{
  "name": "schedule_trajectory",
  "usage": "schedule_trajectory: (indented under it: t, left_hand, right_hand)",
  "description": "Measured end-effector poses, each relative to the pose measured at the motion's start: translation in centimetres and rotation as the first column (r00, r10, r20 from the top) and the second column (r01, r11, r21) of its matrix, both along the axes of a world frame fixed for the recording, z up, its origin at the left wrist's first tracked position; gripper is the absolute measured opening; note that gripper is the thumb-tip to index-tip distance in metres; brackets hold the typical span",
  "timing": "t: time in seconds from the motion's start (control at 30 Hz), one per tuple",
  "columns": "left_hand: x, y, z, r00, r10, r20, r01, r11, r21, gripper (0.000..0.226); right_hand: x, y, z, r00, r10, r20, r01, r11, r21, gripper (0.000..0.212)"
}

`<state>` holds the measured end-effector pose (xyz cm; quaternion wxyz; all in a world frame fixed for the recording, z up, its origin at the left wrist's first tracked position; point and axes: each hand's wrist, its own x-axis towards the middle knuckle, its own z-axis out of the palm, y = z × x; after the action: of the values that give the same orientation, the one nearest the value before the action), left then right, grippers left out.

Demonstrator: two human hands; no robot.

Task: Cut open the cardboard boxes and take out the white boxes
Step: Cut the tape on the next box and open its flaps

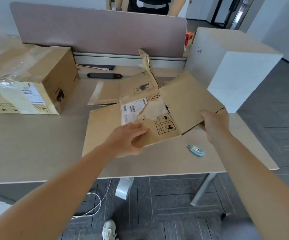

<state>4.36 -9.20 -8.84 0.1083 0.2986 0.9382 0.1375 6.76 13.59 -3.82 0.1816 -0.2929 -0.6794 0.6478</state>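
Note:
A cut-open, flattened cardboard box (183, 99) lies in the middle of the table (28, 144), its flaps spread and a torn shipping label on top. My left hand (126, 139) grips its near edge, thumb under the board. My right hand (214, 123) grips the right flap at its corner. A large white box (230, 66) stands at the right end of the table. A sealed, taped cardboard box (28, 80) sits at the left. A small blue box cutter (196, 149) lies on the table between my hands, nearer the right one.
A grey-pink partition (97, 30) runs along the table's far side, with a person standing behind it. A red item (189, 38) shows behind the white box. Under the table are a tape roll (124, 187), a white cable (95, 203) and my shoe (109, 230).

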Motion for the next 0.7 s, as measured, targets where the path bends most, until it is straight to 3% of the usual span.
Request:
schedule_trajectory:
  t: [0.17,0.33,0.4,0.47,0.5,0.6,0.7]
  left_hand:
    - [0.1,-4.1,0.7,1.0,0.013,0.001,-0.013,0.988,-0.151,0.068]
    - [-0.2,-7.1,-0.9,0.995,0.098,0.031,-0.088,0.968,-0.234,0.084]
    - [-0.5,-7.3,-1.9,0.987,0.15,0.058,-0.128,0.951,-0.28,0.09]
    - [-1.1,-7.2,-2.5,0.979,0.191,0.068,-0.162,0.939,-0.303,0.095]
    - [-1.5,-7.1,-2.6,0.976,0.208,0.065,-0.181,0.939,-0.291,0.095]
    - [-2.8,-6.8,-2.6,0.959,0.274,0.077,-0.25,0.94,-0.234,0.086]
    - [-4.4,-6.8,-2.6,0.947,0.313,0.076,-0.292,0.932,-0.214,0.079]
  right_hand:
    - [-0.1,-1.7,-1.8,0.985,0.163,0.054,-0.15,0.97,-0.189,0.019]
    - [-0.4,-2.9,-4.0,0.935,0.338,0.111,-0.299,0.915,-0.271,0.016]
    - [-0.8,-2.9,-4.8,0.909,0.363,0.206,-0.344,0.931,-0.124,0.018]
    - [-1.1,-3.1,-5.0,0.883,0.334,0.331,-0.382,0.92,0.092,0.046]
    - [-1.1,-3.3,-4.9,0.872,0.319,0.372,-0.405,0.895,0.184,0.05]
    - [-1.3,-4.1,-5.1,0.823,0.329,0.463,-0.527,0.746,0.407,0.047]
    - [-2.6,-5.2,-5.8,0.79,0.361,0.496,-0.6,0.622,0.503,0.052]
